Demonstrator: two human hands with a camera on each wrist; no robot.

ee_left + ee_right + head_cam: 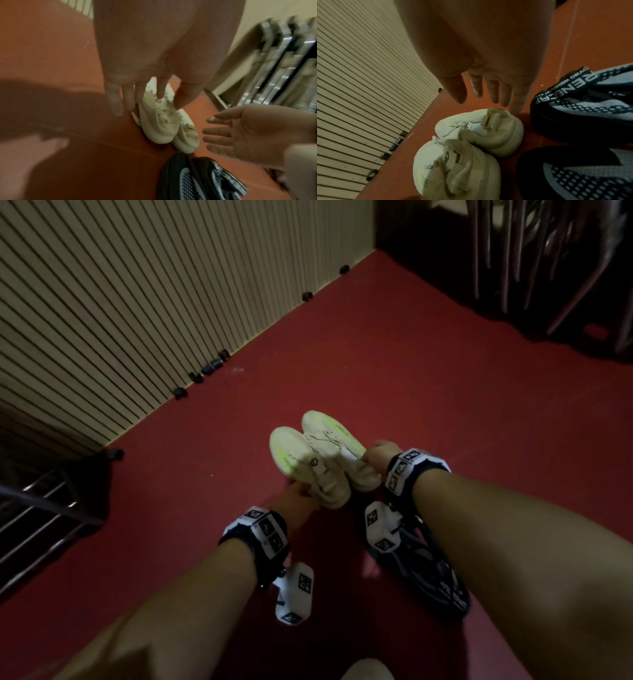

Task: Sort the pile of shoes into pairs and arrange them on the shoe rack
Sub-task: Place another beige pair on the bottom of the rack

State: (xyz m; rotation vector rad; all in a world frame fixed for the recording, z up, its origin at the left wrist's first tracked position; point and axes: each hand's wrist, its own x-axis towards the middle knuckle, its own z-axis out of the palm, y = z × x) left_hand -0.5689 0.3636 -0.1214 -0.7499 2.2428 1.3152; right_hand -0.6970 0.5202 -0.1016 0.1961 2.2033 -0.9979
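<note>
Down on the red floor point(376, 354) in front of me, two cream sneakers stood side by side and touching, the left sneaker point(301, 463) and the right sneaker point(334, 436). Their long axes ran parallel, toes pointing away from me toward the slatted wall point(137, 302) and heels toward my wrists. Two black-and-white mesh sneakers point(428, 570) lay just beside those heels, partly under my right forearm. Several small black stops point(180, 392) lined the foot of the wall. The metal shoe rack point(41, 508) stood well apart at my left, and dark upright frames point(548, 268) filled the far right corner. My left hand point(298, 496) had straight, loose fingers touching the heel collar of the left sneaker. My right hand point(376, 455) was spread, gripping nothing, near the right sneaker's heel.
</note>
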